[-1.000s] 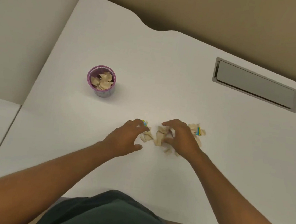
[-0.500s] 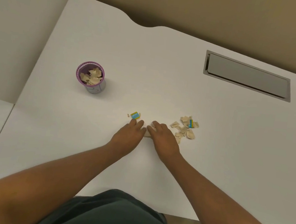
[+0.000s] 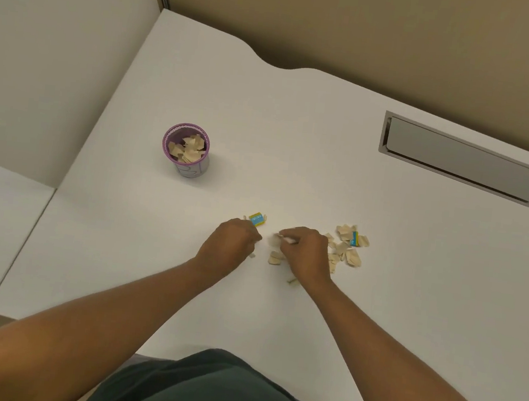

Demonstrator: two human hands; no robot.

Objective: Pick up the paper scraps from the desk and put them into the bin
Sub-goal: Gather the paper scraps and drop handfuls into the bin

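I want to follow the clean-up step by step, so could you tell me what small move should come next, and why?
Probably carry the left hand to the purple bin. It looks closed as if around scraps, though its contents are hidden, while the right hand is pinching among loose scraps on the desk.

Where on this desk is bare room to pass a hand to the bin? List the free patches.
Free: the desk between the bin and the grey hatch, and the strip between the bin and the left hand. Crowded: paper scraps around the right hand, and the blue-yellow scrap by the left hand.
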